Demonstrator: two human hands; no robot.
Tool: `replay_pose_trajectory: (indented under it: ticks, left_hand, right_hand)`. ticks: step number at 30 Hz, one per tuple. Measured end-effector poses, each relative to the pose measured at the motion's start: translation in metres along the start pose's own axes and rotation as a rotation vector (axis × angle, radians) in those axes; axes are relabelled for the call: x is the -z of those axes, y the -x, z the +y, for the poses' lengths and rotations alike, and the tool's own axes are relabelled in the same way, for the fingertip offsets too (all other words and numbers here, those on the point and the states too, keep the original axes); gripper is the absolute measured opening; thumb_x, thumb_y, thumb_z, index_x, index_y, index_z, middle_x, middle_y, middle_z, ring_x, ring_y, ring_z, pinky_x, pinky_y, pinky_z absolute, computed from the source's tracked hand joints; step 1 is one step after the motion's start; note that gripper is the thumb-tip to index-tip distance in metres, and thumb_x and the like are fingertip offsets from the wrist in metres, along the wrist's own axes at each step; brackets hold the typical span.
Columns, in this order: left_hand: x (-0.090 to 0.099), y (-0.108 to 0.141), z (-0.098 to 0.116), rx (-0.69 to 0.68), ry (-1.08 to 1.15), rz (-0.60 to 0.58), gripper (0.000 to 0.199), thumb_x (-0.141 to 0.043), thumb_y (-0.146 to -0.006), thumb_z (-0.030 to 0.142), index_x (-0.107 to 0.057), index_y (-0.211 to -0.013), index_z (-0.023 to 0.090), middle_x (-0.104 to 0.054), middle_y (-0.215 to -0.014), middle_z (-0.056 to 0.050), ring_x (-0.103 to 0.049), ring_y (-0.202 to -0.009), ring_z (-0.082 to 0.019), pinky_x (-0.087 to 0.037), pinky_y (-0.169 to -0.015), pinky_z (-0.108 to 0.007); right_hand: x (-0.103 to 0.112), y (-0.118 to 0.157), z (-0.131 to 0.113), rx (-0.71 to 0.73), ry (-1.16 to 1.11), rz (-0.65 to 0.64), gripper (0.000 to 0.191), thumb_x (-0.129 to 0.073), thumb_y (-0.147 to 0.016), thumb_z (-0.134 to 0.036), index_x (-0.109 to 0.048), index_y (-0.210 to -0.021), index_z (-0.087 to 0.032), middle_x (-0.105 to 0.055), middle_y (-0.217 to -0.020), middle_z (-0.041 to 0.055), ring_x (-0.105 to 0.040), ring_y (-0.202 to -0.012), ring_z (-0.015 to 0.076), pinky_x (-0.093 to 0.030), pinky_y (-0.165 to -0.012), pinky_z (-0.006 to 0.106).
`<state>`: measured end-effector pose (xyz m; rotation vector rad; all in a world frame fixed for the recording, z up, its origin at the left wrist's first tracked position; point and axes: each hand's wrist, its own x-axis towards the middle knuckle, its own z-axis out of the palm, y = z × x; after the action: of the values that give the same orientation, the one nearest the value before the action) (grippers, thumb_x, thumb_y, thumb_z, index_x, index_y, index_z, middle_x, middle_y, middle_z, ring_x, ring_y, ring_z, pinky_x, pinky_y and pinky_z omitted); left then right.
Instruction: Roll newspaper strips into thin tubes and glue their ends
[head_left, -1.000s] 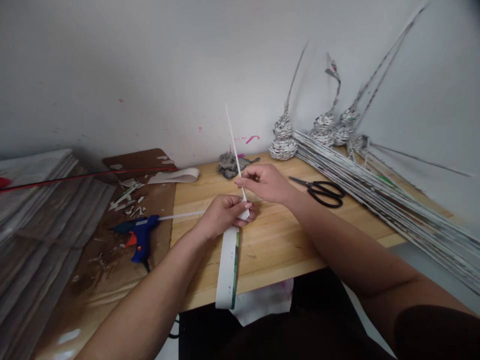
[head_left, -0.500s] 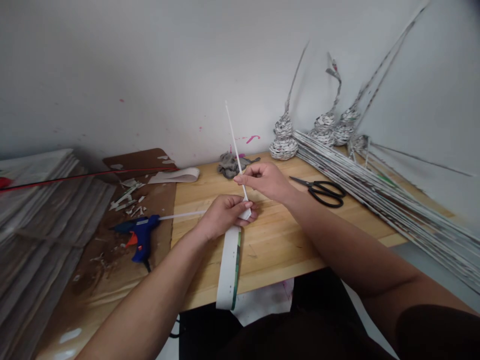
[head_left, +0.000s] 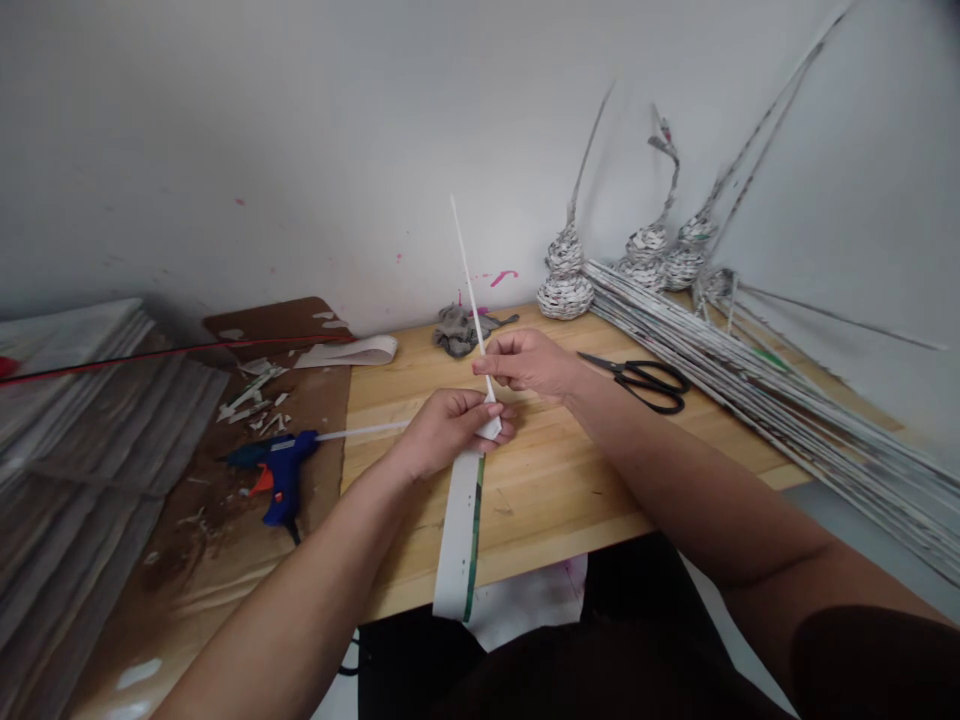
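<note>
Over the wooden table, my left hand (head_left: 457,428) is closed on a white paper strip (head_left: 456,545), pinching its folded upper end under the thumb. The strip hangs down past the table's front edge and shows a green printed border. From that folded end a thin white stick (head_left: 468,275) rises, leaning slightly left. My right hand (head_left: 529,362) pinches the lower part of this stick between thumb and fingertips, just above my left hand. Whether the paper is wrapped fully round the stick's base is hidden by my fingers.
A blue glue gun (head_left: 283,475) with a glue stick lies left on brown cardboard, near paper scraps (head_left: 251,395). Black scissors (head_left: 645,382) lie right, beside a bundle of paper rods (head_left: 720,370). Woven paper gourd shapes (head_left: 566,275) and a grey rag (head_left: 459,330) stand along the wall.
My right hand has slid slightly down and right along the stick. My left hand keeps its pinch on the paper, and the view has shifted a little.
</note>
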<state>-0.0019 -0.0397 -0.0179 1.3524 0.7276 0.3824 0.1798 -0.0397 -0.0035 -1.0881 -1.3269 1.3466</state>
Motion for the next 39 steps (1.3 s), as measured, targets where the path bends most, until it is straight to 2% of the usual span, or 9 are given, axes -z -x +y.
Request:
replay_pose_trajectory:
  ticks: [4,9,10,14,19,23,29,34,39]
  left_hand:
    - [0.0012,0.0003,0.0000,0.006,0.020,-0.001,0.037,-0.070,-0.078,0.047,-0.071,-0.091,0.013,-0.070,-0.081,-0.007,-0.065,-0.079,-0.016,-0.051,-0.071,-0.029]
    - [0.0007,0.0002,-0.0003,0.002,-0.016,-0.017,0.036,-0.069,-0.078,0.048,-0.072,-0.087,0.013,-0.071,-0.084,-0.008,-0.065,-0.081,-0.016,-0.051,-0.072,-0.029]
    - [0.0006,0.0002,-0.0004,0.003,-0.013,-0.014,0.036,-0.069,-0.078,0.048,-0.072,-0.086,0.013,-0.071,-0.083,-0.008,-0.065,-0.081,-0.016,-0.051,-0.072,-0.029]
    - [0.0002,0.0002,-0.0001,0.007,0.003,-0.008,0.036,-0.070,-0.077,0.048,-0.072,-0.085,0.013,-0.071,-0.081,-0.008,-0.065,-0.079,-0.016,-0.051,-0.072,-0.029]
    - [0.0001,0.0004,0.0013,0.020,-0.003,-0.002,0.033,-0.070,-0.078,0.045,-0.073,-0.090,0.014,-0.072,-0.082,-0.008,-0.066,-0.079,-0.016,-0.051,-0.071,-0.030]
    - [0.0017,0.0001,0.0003,0.027,0.008,-0.022,0.033,-0.068,-0.080,0.045,-0.072,-0.089,0.014,-0.072,-0.084,-0.009,-0.066,-0.080,-0.017,-0.052,-0.072,-0.030]
    - [-0.0007,0.0029,0.0023,0.042,0.036,-0.051,0.032,-0.070,-0.079,0.043,-0.071,-0.092,0.013,-0.072,-0.083,-0.009,-0.067,-0.078,-0.017,-0.052,-0.069,-0.029]
    - [-0.0032,0.0037,0.0048,0.046,0.057,-0.030,0.033,-0.071,-0.079,0.041,-0.071,-0.091,0.011,-0.071,-0.081,-0.009,-0.067,-0.076,-0.016,-0.052,-0.068,-0.028]
    - [-0.0008,0.0016,0.0018,0.040,0.015,-0.058,0.033,-0.070,-0.079,0.043,-0.072,-0.092,0.012,-0.072,-0.083,-0.009,-0.067,-0.079,-0.017,-0.052,-0.070,-0.029]
  right_hand:
    - [0.0034,0.0000,-0.0011,-0.041,-0.062,-0.175,0.039,-0.072,-0.078,-0.046,-0.069,-0.091,-0.010,-0.053,-0.057,-0.0028,-0.036,-0.044,0.0036,-0.020,-0.037,0.018]
    - [-0.0001,-0.0013,0.0001,0.037,-0.063,0.052,0.035,-0.080,-0.070,-0.040,-0.059,-0.068,-0.013,-0.044,-0.051,-0.0075,-0.028,-0.042,0.0020,-0.015,-0.036,0.018]
    - [-0.0005,-0.0012,-0.0002,0.037,-0.060,0.054,0.035,-0.080,-0.070,-0.041,-0.059,-0.068,-0.013,-0.045,-0.051,-0.0073,-0.028,-0.041,0.0019,-0.015,-0.036,0.018]
    - [0.0011,-0.0006,-0.0011,-0.001,-0.024,-0.098,0.034,-0.076,-0.075,-0.043,-0.067,-0.080,-0.011,-0.054,-0.058,-0.0031,-0.034,-0.044,0.0029,-0.019,-0.037,0.018]
    - [0.0028,-0.0008,-0.0002,0.020,-0.036,-0.003,0.032,-0.080,-0.070,-0.039,-0.062,-0.069,-0.013,-0.049,-0.053,-0.0056,-0.031,-0.042,0.0022,-0.017,-0.036,0.018]
    - [0.0037,-0.0001,-0.0027,-0.022,-0.040,-0.139,0.032,-0.075,-0.076,-0.041,-0.070,-0.086,-0.011,-0.055,-0.058,-0.0024,-0.035,-0.043,0.0029,-0.019,-0.037,0.018]
    - [0.0034,0.0001,-0.0019,0.012,-0.143,-0.035,0.035,-0.081,-0.070,-0.040,-0.059,-0.068,-0.013,-0.049,-0.052,-0.0055,-0.031,-0.042,0.0021,-0.016,-0.035,0.016]
    - [0.0047,0.0018,-0.0028,-0.044,-0.151,-0.182,0.034,-0.075,-0.077,-0.041,-0.068,-0.087,-0.009,-0.054,-0.058,-0.0015,-0.039,-0.047,0.0044,-0.022,-0.036,0.016]
    - [0.0056,-0.0004,-0.0007,-0.018,-0.181,-0.055,0.034,-0.081,-0.070,-0.039,-0.059,-0.068,-0.013,-0.048,-0.052,-0.0051,-0.032,-0.042,0.0027,-0.016,-0.034,0.016]
